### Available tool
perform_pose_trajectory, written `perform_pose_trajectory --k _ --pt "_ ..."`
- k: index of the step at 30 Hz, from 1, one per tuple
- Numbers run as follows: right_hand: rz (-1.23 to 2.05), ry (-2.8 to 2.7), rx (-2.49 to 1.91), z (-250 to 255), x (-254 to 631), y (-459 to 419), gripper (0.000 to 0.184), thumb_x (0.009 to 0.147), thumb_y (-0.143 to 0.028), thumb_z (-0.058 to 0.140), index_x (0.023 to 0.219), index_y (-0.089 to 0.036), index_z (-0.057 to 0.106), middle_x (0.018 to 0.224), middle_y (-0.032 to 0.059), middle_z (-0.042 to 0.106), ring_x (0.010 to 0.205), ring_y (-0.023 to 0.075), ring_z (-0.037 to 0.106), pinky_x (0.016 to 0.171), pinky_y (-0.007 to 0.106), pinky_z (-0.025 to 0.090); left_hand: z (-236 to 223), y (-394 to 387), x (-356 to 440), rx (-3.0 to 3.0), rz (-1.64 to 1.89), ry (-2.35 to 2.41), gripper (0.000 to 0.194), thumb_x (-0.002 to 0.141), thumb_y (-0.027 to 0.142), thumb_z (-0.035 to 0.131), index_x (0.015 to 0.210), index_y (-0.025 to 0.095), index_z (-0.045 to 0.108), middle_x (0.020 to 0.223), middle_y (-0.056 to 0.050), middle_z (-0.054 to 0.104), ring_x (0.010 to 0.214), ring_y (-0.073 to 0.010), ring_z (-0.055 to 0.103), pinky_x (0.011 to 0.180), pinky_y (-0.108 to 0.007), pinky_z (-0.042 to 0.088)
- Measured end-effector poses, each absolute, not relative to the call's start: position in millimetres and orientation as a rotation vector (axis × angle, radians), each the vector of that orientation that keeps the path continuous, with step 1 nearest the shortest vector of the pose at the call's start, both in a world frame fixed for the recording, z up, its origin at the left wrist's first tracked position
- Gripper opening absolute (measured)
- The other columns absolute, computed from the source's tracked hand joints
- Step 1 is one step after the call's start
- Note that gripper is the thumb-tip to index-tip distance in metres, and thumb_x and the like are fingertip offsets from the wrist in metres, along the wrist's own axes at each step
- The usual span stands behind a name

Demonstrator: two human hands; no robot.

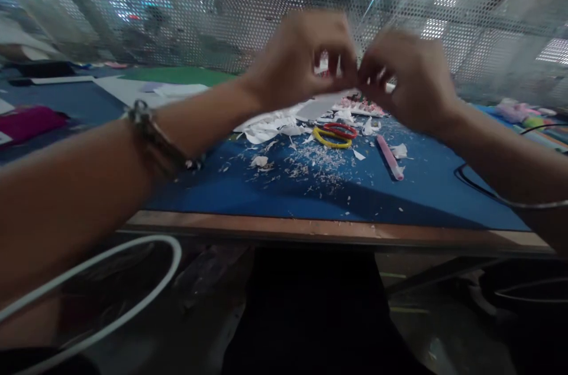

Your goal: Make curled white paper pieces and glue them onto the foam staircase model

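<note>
Both hands are raised over the far part of the blue table and meet at the fingertips. My left hand [313,55] is bent in a pinch, thumb against fingers. Close against it, my right hand [406,76] is curled the same way. Whatever lies between the fingertips is too small or blurred to make out. Below the hands are scissors with one red and one yellow handle loop [332,137]. A pink stick-shaped tool [389,157] lies to their right. Torn white paper pieces [270,125] are heaped behind the scissors.
Fine white scraps [322,171] litter the blue table mat [266,194]. A magenta pouch [31,123] sits at the left, a green sheet [177,74] behind. A perforated metal screen [248,14] stands at the back. A white cable [175,256] loops below the table edge.
</note>
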State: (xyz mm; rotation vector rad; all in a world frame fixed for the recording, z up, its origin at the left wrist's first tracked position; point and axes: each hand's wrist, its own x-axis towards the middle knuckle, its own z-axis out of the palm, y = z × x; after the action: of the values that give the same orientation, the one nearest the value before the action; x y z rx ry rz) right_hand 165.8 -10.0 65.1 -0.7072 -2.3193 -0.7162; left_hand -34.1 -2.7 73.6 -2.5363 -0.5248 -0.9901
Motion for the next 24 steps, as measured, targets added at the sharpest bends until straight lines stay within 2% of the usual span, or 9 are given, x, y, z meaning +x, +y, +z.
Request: perform_pose_trajectory --k 3,8,11,14,24 --pt "-0.61 -2.6 -0.687 31 169 -34 0.017 0.091 -0.022 0.046 0.081 -0.015 0.059 0.08 0.0046 0.059 0.07 0.0128 0.052 0.061 0.026 0.038 33 -14 -34 -2.787 -0.783 -0.421 0.019 0.085 0.027 0.055 0.077 0.013 0.065 0.083 -0.004 0.065 0.077 -0.0113 0.057 0.069 -0.024 0.045" --pt "-0.188 -2.888 -0.63 0 170 -54 0.019 0.09 -0.017 0.045 0.08 -0.015 0.062 0.082 0.0056 0.061 0.075 0.0136 0.057 0.066 0.024 0.042 -10 -39 -36 -3.069 -0.542 -0.579 0.016 0.085 0.022 0.055 0.075 0.018 0.066 0.077 -0.001 0.067 0.076 -0.012 0.062 0.07 -0.021 0.042" --pt "0.096 -2.849 -0.618 -2 170 -54 0.012 0.086 -0.014 0.052 0.083 -0.015 0.064 0.085 0.0053 0.063 0.08 0.013 0.06 0.073 0.024 0.043 -15 -52 -41 -3.131 -0.546 -0.769 0.014 0.084 0.022 0.055 0.079 0.018 0.068 0.085 -0.002 0.07 0.078 -0.0116 0.063 0.073 -0.02 0.043" --pt "0.272 -2.772 -0.634 -3 171 -51 0.009 0.085 -0.018 0.057 0.082 -0.014 0.064 0.084 0.0042 0.063 0.076 0.011 0.06 0.072 0.022 0.043 -16 -60 -44 -3.123 -0.629 -0.898 0.016 0.084 0.027 0.056 0.079 0.018 0.068 0.086 -0.002 0.07 0.079 -0.0129 0.063 0.074 -0.021 0.044" --pt "0.354 -2.719 -0.83 -2 163 -46 0.014 0.083 -0.023 0.058 0.076 -0.013 0.063 0.073 0.0017 0.059 0.065 0.0089 0.054 0.064 0.021 0.04 -17 -60 -35 -3.021 -0.717 -1.153 0.012 0.076 0.019 0.057 0.067 0.014 0.063 0.075 -0.002 0.064 0.072 -0.0125 0.056 0.069 -0.023 0.039"
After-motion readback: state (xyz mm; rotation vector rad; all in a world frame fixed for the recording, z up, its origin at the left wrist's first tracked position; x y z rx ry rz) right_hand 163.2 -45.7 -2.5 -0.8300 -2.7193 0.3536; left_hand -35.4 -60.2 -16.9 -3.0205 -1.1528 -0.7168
